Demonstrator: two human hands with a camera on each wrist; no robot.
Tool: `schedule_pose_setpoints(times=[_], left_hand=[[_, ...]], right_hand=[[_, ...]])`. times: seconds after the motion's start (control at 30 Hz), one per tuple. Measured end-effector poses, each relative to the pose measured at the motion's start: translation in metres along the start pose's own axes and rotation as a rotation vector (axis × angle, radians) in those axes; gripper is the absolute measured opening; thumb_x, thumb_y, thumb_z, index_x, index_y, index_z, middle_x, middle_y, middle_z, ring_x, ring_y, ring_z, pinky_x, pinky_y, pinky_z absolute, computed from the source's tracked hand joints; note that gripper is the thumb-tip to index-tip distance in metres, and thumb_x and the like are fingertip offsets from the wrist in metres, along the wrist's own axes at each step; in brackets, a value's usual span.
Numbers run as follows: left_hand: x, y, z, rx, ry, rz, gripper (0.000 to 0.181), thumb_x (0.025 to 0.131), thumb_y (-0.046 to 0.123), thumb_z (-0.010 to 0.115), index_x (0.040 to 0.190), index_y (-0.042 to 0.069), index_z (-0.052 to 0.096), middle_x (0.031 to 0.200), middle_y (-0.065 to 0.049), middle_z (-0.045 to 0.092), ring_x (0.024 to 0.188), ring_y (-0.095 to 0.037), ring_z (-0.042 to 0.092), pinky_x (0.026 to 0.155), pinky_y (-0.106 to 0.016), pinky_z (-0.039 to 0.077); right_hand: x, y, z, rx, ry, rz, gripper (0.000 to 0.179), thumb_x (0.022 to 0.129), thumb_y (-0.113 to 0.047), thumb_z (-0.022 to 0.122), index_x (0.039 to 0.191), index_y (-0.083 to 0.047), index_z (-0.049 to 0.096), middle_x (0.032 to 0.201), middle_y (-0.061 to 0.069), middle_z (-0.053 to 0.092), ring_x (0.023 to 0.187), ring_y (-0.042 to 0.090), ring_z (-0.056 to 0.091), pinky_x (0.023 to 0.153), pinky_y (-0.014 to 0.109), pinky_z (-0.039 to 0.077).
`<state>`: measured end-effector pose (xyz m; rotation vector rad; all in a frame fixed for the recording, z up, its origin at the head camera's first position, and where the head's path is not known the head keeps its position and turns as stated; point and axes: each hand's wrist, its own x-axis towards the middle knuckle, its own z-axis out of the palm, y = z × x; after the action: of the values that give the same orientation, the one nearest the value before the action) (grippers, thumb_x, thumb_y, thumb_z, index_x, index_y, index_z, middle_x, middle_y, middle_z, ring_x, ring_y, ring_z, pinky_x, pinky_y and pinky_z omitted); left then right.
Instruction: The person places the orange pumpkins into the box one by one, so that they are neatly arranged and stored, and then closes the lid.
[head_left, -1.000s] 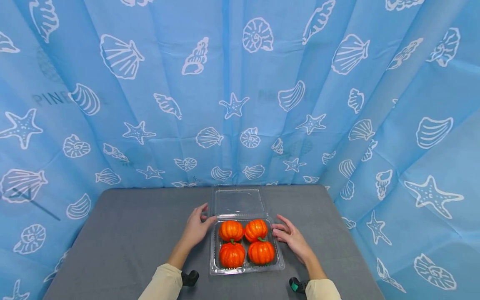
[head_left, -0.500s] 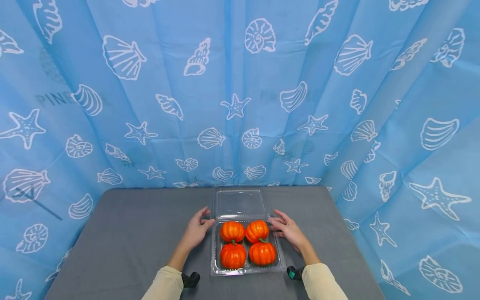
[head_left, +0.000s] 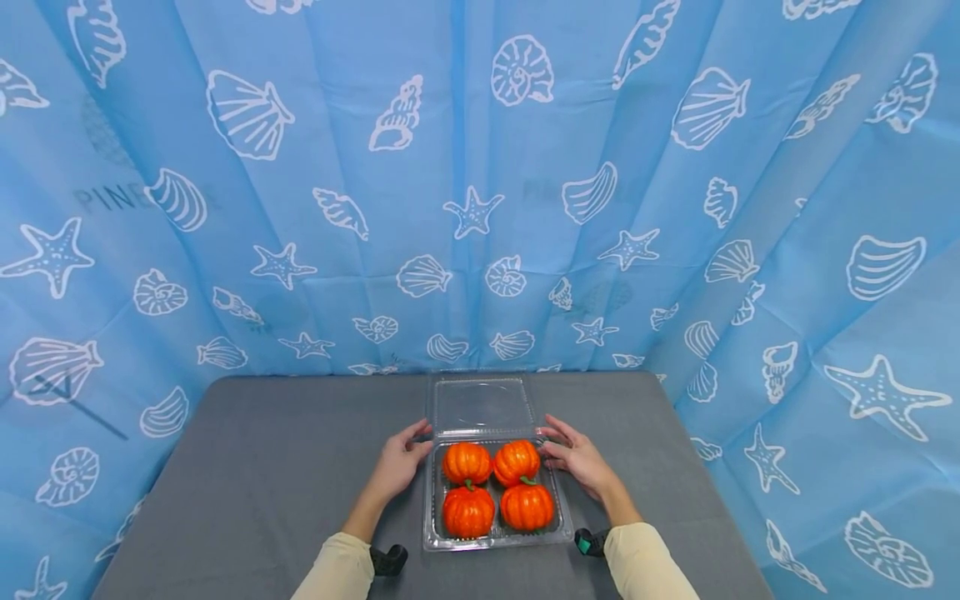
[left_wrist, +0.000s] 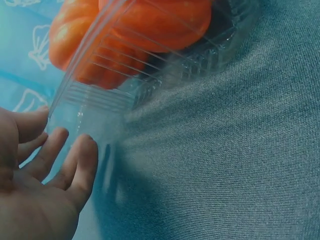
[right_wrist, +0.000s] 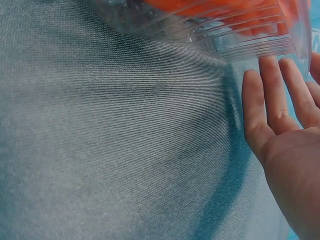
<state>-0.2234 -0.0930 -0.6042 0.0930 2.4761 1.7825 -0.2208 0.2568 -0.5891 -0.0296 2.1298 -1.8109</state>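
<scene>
A clear plastic clamshell box lies on the table with its lid folded back, away from the person. Several small orange pumpkins with green stems sit in the base in two rows. My left hand is at the box's far left side; in the left wrist view its thumb meets the rim and the other fingers hang relaxed below. On the far right side is my right hand. Its straight fingers reach the ribbed wall of the box in the right wrist view, with the thumb mostly hidden.
Grey cloth covers the table. A blue curtain with white shell and starfish prints hangs along its back and sides. Black straps with small devices sit on both wrists, below cream sleeves.
My right hand has moved slightly inward and away from the person along the box's right side. My left hand has shifted a little right, closer to the rim. Box and pumpkins stay put.
</scene>
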Motion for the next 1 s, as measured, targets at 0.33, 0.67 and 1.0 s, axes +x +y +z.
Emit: schedule_pose_setpoints(times=[0.33,0.67,1.0], left_hand=[[-0.0013,0.0036,0.0008,-0.007,0.006,-0.015,0.052,0.098,0.009,0.065,0.148,0.002,0.052,0.141,-0.016,0.064,0.102,-0.020,0.068,0.082,-0.020,0.055],[0.0003,0.0059,0.0014,-0.075,0.070,-0.014,0.054,0.093,0.002,0.070,0.145,0.003,0.055,0.138,-0.018,0.065,0.109,-0.032,0.071,0.079,-0.018,0.054],[0.0011,0.0084,0.0014,-0.117,0.093,-0.008,0.067,0.087,-0.008,0.071,0.150,0.004,0.049,0.136,-0.017,0.065,0.094,-0.025,0.074,0.072,-0.021,0.057]], right_hand=[[-0.0025,-0.0001,-0.0013,-0.003,0.005,-0.009,0.063,0.106,-0.009,0.052,0.162,-0.004,0.022,0.157,0.027,0.038,0.118,0.022,0.065,0.095,0.036,0.059],[-0.0001,-0.0025,-0.0009,-0.012,0.055,-0.018,0.062,0.104,-0.005,0.053,0.160,-0.011,0.028,0.154,0.022,0.044,0.111,0.015,0.068,0.084,0.025,0.056],[0.0006,-0.0065,-0.0005,-0.042,0.065,-0.017,0.069,0.102,-0.007,0.059,0.162,-0.014,0.026,0.146,0.022,0.050,0.109,0.023,0.068,0.088,0.028,0.057]])
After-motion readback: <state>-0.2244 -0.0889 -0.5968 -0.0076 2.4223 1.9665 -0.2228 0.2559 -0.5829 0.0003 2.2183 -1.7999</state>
